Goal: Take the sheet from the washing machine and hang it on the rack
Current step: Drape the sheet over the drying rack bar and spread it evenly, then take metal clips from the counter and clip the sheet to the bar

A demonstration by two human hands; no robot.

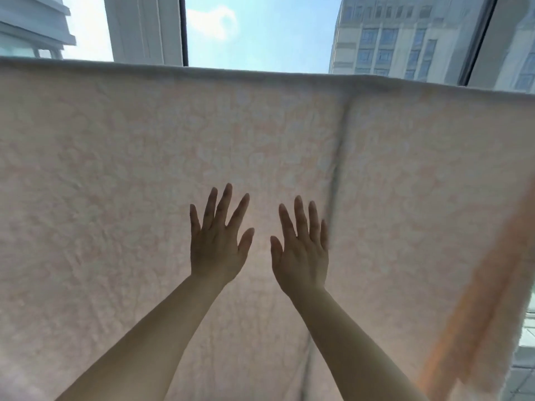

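The sheet (pixel 144 169) hangs soft and limp, draped from twelve o'clock. Left hand (pixel 215 244) and right hand (pixel 301 253) spread flat, grasping nothing; better pinched at its edges

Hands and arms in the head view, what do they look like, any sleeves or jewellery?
Both forearms are bare as far as the frame shows, with no sleeves in view. The left hand and right hand wear no gloves, and no rings, watch or bracelets are visible. The fingers look slender, nails short; backlighting leaves finer detail dim.
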